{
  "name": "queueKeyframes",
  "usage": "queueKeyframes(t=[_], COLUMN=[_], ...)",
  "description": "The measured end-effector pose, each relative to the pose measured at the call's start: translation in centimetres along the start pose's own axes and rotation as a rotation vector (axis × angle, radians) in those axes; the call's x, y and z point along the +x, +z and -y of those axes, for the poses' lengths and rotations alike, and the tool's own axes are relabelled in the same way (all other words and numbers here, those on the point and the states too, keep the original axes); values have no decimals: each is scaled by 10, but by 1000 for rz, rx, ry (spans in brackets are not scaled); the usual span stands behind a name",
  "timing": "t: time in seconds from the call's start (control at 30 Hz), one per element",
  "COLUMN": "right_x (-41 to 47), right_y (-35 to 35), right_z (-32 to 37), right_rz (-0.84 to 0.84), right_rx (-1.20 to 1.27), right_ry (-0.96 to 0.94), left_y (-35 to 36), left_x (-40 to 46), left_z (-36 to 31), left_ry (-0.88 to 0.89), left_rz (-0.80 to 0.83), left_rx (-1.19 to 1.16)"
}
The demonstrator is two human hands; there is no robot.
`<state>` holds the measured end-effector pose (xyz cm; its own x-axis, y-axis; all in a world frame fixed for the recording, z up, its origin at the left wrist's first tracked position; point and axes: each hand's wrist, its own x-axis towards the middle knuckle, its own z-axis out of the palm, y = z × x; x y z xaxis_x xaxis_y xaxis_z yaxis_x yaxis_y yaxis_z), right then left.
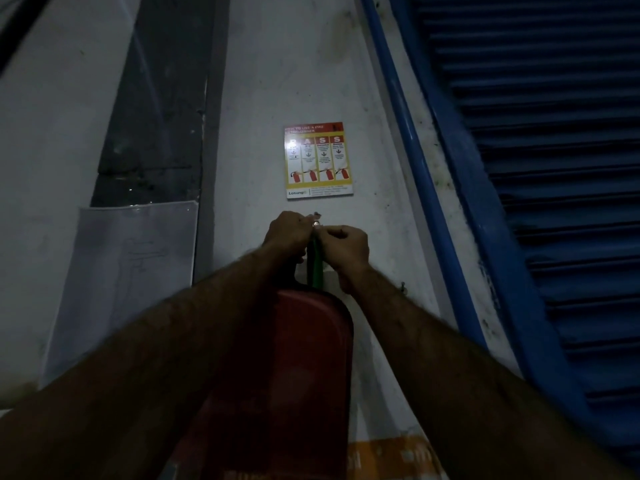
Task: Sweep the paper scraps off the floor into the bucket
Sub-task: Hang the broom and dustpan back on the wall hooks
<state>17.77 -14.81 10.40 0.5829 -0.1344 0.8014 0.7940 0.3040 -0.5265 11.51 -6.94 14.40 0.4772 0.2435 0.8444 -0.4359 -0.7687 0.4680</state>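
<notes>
In dim light, both of my hands are raised against a white wall. My left hand (pixel 289 233) and my right hand (pixel 343 249) pinch the top end of a green handle (pixel 316 268), just below a small nail or hook (pixel 317 214) in the wall. Below the handle hangs a flat red piece with rounded corners (pixel 304 358), seemingly a dustpan, lying against the wall between my forearms. No paper scraps, floor or bucket are in view.
A fire-extinguisher instruction poster (pixel 318 160) is fixed to the wall above my hands. A blue roller shutter with its blue frame (pixel 540 168) fills the right side. At the left are a clear sheet pocket (pixel 128 271) and a dark grey column (pixel 156 98).
</notes>
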Motion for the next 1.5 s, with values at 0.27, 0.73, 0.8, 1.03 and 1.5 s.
queueKeyframes(t=[0.27, 0.73, 0.8, 1.03, 1.5], right_x=[9, -14, -26, -48, -40], right_y=[8, -15, -14, -10, -20], right_z=[14, 4, 11, 43, 39], right_rz=[-105, -94, -92, 478, 453], right_rx=[-115, -329, -448, -261, -404], right_ry=[-50, -185, -268, 56, 252], left_y=[-7, -2, -9, -25, -32], left_x=[11, -14, -9, -10, -8], left_z=[0, 9, 7, -9, -8], left_ry=[-137, -179, -211, -243, -209], left_rz=[62, 85, 129, 111, 178], left_rx=[-70, -84, -106, -186, -375])
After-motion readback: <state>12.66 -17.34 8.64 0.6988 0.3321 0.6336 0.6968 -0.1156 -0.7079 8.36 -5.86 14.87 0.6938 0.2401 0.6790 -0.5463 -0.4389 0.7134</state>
